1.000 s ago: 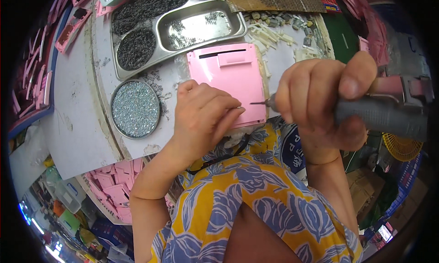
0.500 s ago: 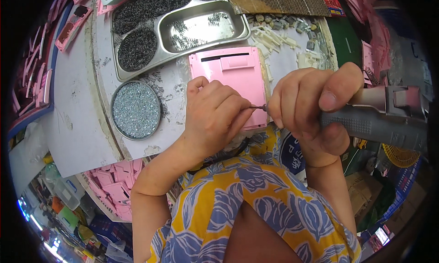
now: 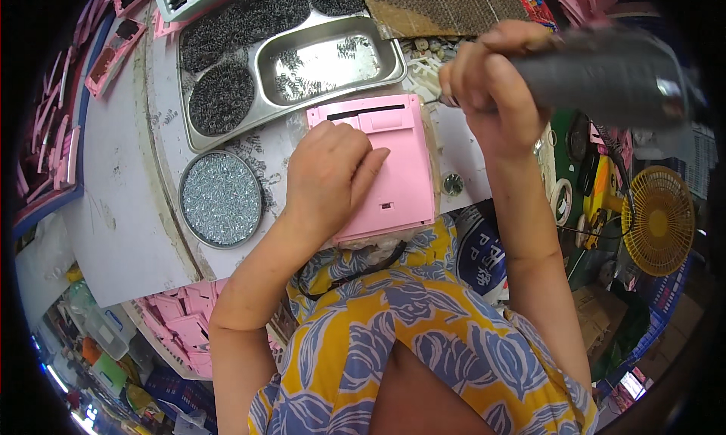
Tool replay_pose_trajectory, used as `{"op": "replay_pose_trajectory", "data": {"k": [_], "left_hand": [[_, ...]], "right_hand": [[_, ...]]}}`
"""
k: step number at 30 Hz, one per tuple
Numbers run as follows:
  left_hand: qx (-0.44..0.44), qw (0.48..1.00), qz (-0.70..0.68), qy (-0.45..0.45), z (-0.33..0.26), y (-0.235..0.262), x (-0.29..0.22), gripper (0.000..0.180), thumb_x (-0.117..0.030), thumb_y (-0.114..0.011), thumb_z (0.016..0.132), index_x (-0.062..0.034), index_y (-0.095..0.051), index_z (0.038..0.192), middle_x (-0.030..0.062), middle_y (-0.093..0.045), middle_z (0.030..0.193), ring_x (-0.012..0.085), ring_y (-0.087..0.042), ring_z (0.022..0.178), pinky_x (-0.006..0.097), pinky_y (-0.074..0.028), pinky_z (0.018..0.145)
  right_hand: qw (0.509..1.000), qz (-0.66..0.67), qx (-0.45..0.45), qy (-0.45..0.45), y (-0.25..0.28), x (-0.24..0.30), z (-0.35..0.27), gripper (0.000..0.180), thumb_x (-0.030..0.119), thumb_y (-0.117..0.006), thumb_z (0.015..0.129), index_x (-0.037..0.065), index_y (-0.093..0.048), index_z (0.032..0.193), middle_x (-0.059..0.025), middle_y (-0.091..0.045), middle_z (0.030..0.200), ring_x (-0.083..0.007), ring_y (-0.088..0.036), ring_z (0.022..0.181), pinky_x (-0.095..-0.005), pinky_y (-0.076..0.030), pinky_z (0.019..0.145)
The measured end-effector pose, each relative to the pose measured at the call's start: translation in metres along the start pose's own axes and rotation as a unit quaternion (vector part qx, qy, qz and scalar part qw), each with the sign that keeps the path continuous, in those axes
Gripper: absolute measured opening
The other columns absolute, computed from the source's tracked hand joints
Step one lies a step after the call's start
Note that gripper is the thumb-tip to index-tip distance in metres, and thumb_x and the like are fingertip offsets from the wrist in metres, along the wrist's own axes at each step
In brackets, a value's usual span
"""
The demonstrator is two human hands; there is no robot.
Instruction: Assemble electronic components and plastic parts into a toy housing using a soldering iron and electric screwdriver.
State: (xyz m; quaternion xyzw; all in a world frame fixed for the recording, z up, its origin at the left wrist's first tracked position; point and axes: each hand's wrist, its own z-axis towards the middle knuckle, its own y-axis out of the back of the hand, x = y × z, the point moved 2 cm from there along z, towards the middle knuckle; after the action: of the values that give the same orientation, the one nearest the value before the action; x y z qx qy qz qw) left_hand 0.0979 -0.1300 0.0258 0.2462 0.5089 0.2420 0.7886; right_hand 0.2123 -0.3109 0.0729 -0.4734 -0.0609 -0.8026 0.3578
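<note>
A pink plastic casing (image 3: 399, 178) lies on the table in front of me, with a dark slot near its far edge and a small rectangular hole near its near edge. My left hand (image 3: 327, 174) rests on its left side, fingers curled and thumb stretched over the pink surface. Whatever those fingers hold is hidden beneath them. Up at the right, my right hand (image 3: 495, 87) grips a grey electric screwdriver (image 3: 605, 78), blurred by motion and held clear of the casing. Left of my left hand stands a round dish (image 3: 184, 200) full of small silvery screws.
Behind the casing lies a metal tray (image 3: 330, 94) with black springs in its compartments. Cardboard (image 3: 446, 7) covers small white and metal parts at the back right. More pink parts (image 3: 185, 321) fill a crate at lower left. A yellow fan (image 3: 658, 222) stands at right.
My right hand has lifted the screwdriver up and away from the casing, toward the far right. My left hand has drawn back left from the screwdriver's bit and curled onto the casing.
</note>
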Motion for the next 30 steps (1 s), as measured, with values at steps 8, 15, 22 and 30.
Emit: {"op": "replay_pose_trajectory", "data": {"k": [8,15,22,30], "left_hand": [[0.020,0.998,-0.054,0.018,-0.001,0.003,0.005,0.022,-0.011,-0.076,0.081,-0.0057,-0.056,0.073,0.0089,-0.056,0.070,0.0295,-0.054,0.068,0.041,-0.044,0.063],[-0.012,0.994,-0.104,0.013,-0.006,0.009,0.005,0.013,-0.006,-0.076,0.080,-0.0048,-0.063,0.081,0.0089,-0.065,0.080,0.0293,-0.061,0.075,0.039,-0.048,0.070],[-0.053,0.987,-0.142,0.060,-0.012,0.017,0.002,0.011,-0.003,-0.076,0.080,-0.0042,-0.068,0.087,0.0099,-0.070,0.084,0.0286,-0.065,0.076,0.038,-0.051,0.069],[-0.085,0.990,-0.087,0.076,-0.026,0.031,0.010,0.016,-0.008,-0.080,0.076,-0.0052,-0.068,0.087,0.0089,-0.069,0.088,0.0284,-0.064,0.081,0.039,-0.049,0.074]], "right_hand": [[0.981,-0.187,-0.019,-0.056,-0.005,-0.026,-0.006,0.014,0.003,-0.056,0.095,0.005,-0.047,0.106,-0.0056,-0.047,0.065,-0.0119,-0.041,0.053,-0.0317,-0.039,0.051],[0.998,-0.012,-0.006,-0.057,-0.027,0.001,0.017,0.018,0.011,-0.057,0.096,0.007,-0.052,0.112,-0.0015,-0.045,0.065,-0.0113,-0.041,0.053,-0.0313,-0.040,0.051],[0.990,0.048,0.059,-0.115,-0.074,0.019,0.011,0.031,0.036,-0.065,0.100,0.015,-0.048,0.116,0.0035,-0.047,0.061,-0.0104,-0.044,0.051,-0.0286,-0.042,0.052],[0.988,0.057,0.059,-0.130,-0.095,0.001,0.018,0.031,0.035,-0.067,0.098,0.015,-0.047,0.111,0.0025,-0.045,0.061,-0.0114,-0.044,0.051,-0.0292,-0.041,0.051]]}}
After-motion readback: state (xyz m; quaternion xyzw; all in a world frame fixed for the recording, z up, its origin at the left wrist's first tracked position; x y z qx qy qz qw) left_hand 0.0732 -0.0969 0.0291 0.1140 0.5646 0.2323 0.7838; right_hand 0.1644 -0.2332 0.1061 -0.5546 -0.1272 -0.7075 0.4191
